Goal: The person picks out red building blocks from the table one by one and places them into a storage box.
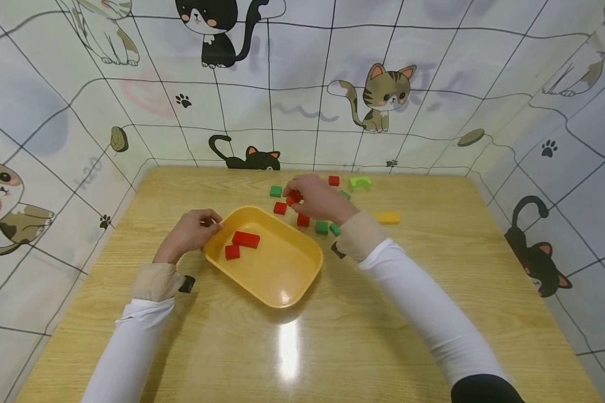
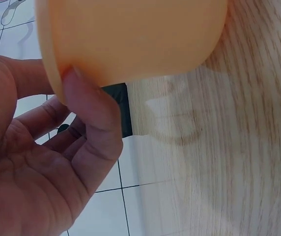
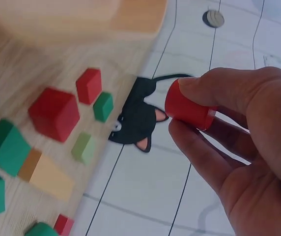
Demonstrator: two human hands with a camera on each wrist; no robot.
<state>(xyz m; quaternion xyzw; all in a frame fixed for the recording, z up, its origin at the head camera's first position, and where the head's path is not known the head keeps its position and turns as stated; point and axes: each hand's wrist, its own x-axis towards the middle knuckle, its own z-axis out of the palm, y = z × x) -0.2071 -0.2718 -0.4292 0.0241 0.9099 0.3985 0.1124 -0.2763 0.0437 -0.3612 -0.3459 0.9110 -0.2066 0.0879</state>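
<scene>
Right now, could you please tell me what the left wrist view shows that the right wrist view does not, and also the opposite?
Only the left wrist view shows the left hand, its thumb and finger pinching the rim of the tray.

Only the right wrist view shows the right hand holding a red cylinder, and the loose red blocks and green blocks on the table.

Both show part of the tray, the wooden table and the white lined wall.

Can make out no word, number, label or brand. On the cat-patterned wall covering (image 1: pixel 25 296), at the left in the head view, can spot only faint grey letter-like marks (image 1: pixel 89 172), slanting above a paw print (image 1: pixel 105 221), too pale and blurred to read.
</scene>
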